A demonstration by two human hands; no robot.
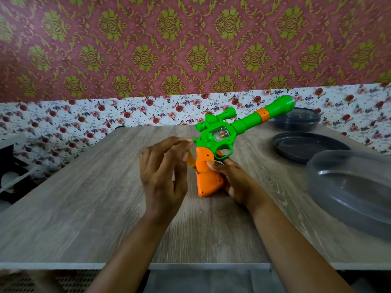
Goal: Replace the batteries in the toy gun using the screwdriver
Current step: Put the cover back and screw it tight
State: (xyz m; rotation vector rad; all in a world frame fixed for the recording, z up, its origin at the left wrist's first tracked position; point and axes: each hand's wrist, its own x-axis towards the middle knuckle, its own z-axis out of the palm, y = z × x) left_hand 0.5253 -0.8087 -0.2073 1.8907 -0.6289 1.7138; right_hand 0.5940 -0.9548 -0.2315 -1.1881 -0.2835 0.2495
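Observation:
A green toy gun [239, 125] with an orange grip [208, 178] stands on its grip's butt on the wooden table [84, 208], barrel pointing up and right. My right hand [234, 178] grips the orange grip from the right side, thumb on its face. My left hand [163, 174] is raised just left of the grip, pinching the top of a small screwdriver with a translucent yellow handle [190, 160]. The screwdriver's tip meets the orange grip's left face. Most of the screwdriver is hidden by my fingers.
A clear plastic container [351, 191] stands at the right edge. A dark round lid [304, 146] lies behind it, and another dark round container [298, 119] sits at the back right. A dark box [12, 172] stands off the table's left side.

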